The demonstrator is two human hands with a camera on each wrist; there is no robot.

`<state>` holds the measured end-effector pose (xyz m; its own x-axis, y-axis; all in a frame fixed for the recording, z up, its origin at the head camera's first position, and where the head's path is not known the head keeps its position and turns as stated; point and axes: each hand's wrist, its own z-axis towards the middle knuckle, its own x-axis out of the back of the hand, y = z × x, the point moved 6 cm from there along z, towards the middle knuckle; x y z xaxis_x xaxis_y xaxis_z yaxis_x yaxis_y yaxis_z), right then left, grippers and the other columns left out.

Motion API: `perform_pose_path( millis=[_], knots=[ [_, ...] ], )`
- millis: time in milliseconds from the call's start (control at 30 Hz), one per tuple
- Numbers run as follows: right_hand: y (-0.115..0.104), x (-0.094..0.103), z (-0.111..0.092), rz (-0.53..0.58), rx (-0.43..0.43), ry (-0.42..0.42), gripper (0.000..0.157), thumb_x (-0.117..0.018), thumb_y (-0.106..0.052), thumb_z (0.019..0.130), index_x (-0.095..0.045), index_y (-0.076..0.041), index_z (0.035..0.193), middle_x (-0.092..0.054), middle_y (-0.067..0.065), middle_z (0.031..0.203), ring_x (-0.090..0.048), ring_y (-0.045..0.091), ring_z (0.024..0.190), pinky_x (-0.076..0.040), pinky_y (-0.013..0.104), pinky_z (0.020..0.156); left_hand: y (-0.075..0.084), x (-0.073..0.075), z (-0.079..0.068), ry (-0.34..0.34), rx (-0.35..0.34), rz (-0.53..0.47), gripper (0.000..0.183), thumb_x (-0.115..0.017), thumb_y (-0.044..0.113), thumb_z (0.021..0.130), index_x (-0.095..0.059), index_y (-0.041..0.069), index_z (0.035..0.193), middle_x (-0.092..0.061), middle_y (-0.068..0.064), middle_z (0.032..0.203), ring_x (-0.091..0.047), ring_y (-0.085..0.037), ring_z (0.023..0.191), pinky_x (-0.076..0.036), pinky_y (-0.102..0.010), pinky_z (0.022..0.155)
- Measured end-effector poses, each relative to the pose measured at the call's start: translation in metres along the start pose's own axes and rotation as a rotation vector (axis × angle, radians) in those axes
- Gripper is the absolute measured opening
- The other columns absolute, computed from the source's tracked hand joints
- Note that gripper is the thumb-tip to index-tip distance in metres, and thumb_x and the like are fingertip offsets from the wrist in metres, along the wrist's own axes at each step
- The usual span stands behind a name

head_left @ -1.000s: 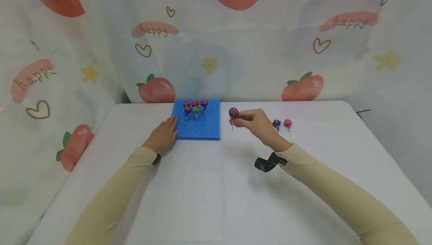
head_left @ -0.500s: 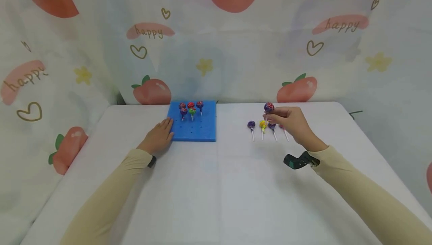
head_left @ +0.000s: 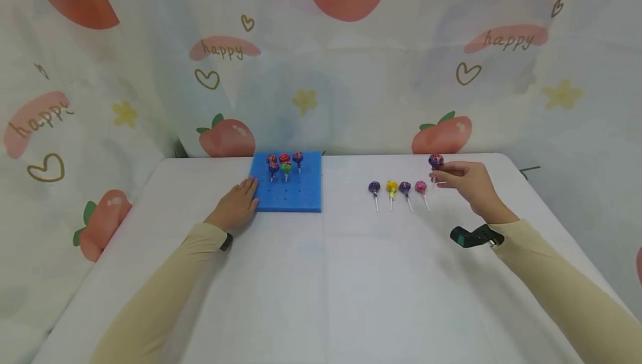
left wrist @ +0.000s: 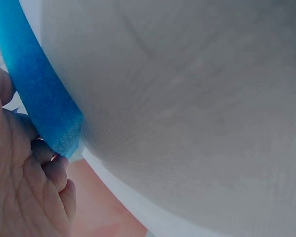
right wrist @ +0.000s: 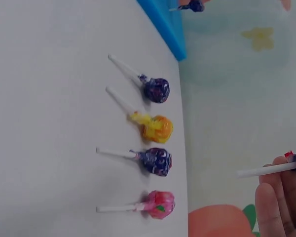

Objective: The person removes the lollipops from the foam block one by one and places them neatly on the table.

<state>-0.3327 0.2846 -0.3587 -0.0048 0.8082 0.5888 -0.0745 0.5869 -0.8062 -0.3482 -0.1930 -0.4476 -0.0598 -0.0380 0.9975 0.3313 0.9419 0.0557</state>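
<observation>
In the head view, my right hand (head_left: 473, 185) pinches a dark purple-and-red lollipop (head_left: 436, 160) upright by its stick, raised above the table. Its white stick (right wrist: 266, 170) shows in the right wrist view. Left of that hand several wrapped lollipops lie in a row: a purple one (right wrist: 157, 90), a yellow one (right wrist: 158, 129), another purple one (right wrist: 157, 161) and a pink one (right wrist: 161, 204). My left hand (head_left: 234, 206) rests against the left edge of a blue foam board (head_left: 303, 199), its fingers (left wrist: 54, 173) touching the side.
Several lollipops, among them a green one (head_left: 286, 169) and a red one (head_left: 285, 158), stand upright in the board's rear holes. Other small holes show toward its front. A white table (head_left: 281, 286) lies beneath, and a printed curtain (head_left: 361, 91) hangs behind its back edge.
My right hand has travelled right with the lollipop, from beside the board to beyond the pink lollipop, uncovering the row. The left hand has stayed at the board.
</observation>
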Motion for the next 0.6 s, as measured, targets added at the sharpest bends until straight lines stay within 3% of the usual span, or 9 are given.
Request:
perform_pose_path(
  millis=[133, 267, 400, 600],
  knots=[
    [0.017, 0.006, 0.005, 0.021, -0.056, 0.019, 0.050, -0.062, -0.032, 0.089, -0.058, 0.008, 0.120, -0.066, -0.023, 0.081, -0.063, -0.010, 0.072, -0.052, 0.009, 0.071, 0.001, 0.000, -0.001, -0.004, 0.006, -0.002, 0.058, -0.033, 0.026, 0.101, -0.019, -0.008, 0.146, -0.019, -0.024, 0.154, -0.019, -0.038, 0.144, -0.020, -0.048, 0.118],
    [0.029, 0.007, 0.008, -0.002, -0.115, 0.024, 0.052, -0.061, -0.035, 0.089, -0.058, 0.007, 0.120, -0.067, -0.018, 0.082, -0.066, -0.005, 0.072, -0.054, 0.021, 0.080, 0.001, 0.000, -0.001, -0.005, 0.011, -0.007, 0.058, -0.033, 0.026, 0.101, -0.019, -0.007, 0.146, -0.018, -0.024, 0.154, -0.018, -0.038, 0.144, -0.020, -0.048, 0.118],
    [0.043, 0.006, 0.012, -0.040, -0.183, 0.021, 0.052, -0.061, -0.037, 0.090, -0.058, 0.005, 0.121, -0.069, -0.010, 0.087, -0.069, 0.001, 0.075, -0.047, 0.035, 0.092, -0.001, -0.002, 0.000, 0.004, 0.004, 0.000, 0.058, -0.032, 0.026, 0.101, -0.019, -0.008, 0.146, -0.019, -0.025, 0.154, -0.019, -0.038, 0.143, -0.020, -0.048, 0.118],
    [0.065, 0.001, 0.018, -0.060, -0.256, 0.001, 0.049, -0.062, -0.032, 0.090, -0.057, 0.004, 0.121, -0.071, 0.003, 0.096, -0.068, 0.002, 0.073, -0.049, 0.031, 0.091, -0.003, -0.005, 0.002, 0.009, -0.004, -0.001, 0.058, -0.033, 0.026, 0.101, -0.019, -0.008, 0.146, -0.019, -0.025, 0.154, -0.019, -0.038, 0.143, -0.020, -0.048, 0.118]
  ],
)
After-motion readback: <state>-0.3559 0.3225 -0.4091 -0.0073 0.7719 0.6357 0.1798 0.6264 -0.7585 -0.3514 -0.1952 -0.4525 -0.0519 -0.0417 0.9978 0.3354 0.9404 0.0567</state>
